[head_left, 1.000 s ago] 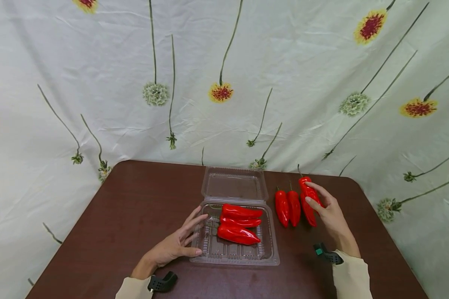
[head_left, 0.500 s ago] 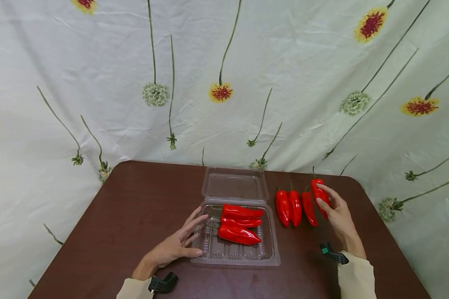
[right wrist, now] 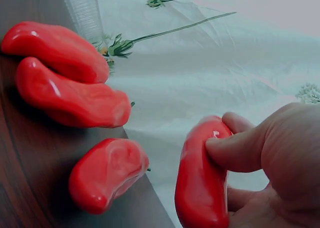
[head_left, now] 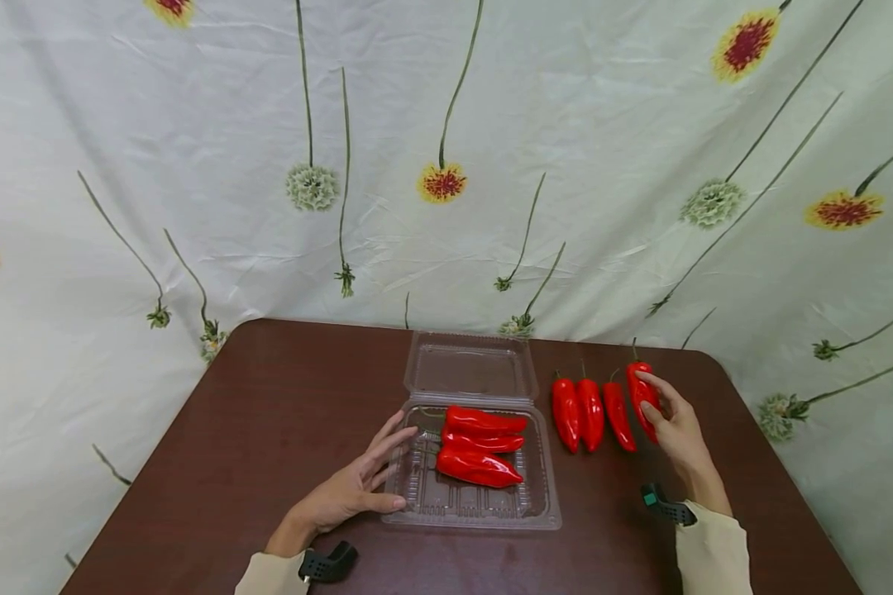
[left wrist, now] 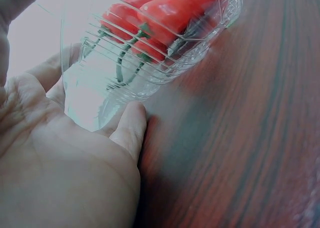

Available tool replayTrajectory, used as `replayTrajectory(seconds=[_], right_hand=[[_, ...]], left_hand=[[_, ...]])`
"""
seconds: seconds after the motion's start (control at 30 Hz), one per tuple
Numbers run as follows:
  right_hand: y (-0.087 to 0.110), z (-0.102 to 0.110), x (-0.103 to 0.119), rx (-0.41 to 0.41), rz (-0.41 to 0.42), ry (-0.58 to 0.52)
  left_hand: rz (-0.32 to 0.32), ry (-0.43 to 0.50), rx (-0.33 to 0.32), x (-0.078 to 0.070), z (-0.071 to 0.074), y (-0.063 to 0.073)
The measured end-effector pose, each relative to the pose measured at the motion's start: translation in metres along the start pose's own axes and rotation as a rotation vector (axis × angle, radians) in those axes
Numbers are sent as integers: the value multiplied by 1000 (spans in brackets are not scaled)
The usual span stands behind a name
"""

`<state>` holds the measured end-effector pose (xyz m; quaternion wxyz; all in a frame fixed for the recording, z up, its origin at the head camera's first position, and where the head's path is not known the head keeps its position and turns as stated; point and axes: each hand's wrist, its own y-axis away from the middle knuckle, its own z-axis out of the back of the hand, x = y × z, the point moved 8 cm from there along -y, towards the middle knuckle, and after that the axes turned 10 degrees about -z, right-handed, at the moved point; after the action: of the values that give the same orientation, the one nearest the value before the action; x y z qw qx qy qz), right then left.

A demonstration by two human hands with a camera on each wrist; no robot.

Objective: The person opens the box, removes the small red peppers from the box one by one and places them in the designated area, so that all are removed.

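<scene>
My right hand (head_left: 680, 423) pinches a red pepper (head_left: 640, 382) with a green stem between thumb and fingers, at the right end of a row of peppers. In the right wrist view the thumb (right wrist: 232, 150) presses along the side of this pepper (right wrist: 200, 188). Fingers spread and fairly straight, my left hand (head_left: 338, 497) rests against the left side of a clear plastic clamshell container (head_left: 551, 496). Its thumb (left wrist: 131, 125) touches the container's lower edge in the left wrist view. Three red peppers (head_left: 476, 466) lie crosswise inside, stems toward the left hand.
Left of the held pepper, three more red peppers (head_left: 589, 413) lie side by side on the dark brown table (head_left: 268, 397). The container's lid (head_left: 469, 372) is folded back, away from me. Behind the table hangs a white flowered cloth (head_left: 387, 223).
My right hand has moved right with the held pepper, away from the slim pepper it overlapped before, which now shows fully. The left hand and container look the same.
</scene>
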<state>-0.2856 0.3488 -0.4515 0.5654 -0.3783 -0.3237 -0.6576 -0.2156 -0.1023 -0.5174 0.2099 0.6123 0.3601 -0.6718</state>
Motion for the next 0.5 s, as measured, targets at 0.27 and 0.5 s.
replayTrajectory(seconds=[0.27,0.5], right_hand=[[-2,0,-18,44,-185,-18],[-3,-1,-32,47,-283,-55]], left_hand=[[-2,-14,-4,-1,1,0],[-9,7,-4,-1,0,0]])
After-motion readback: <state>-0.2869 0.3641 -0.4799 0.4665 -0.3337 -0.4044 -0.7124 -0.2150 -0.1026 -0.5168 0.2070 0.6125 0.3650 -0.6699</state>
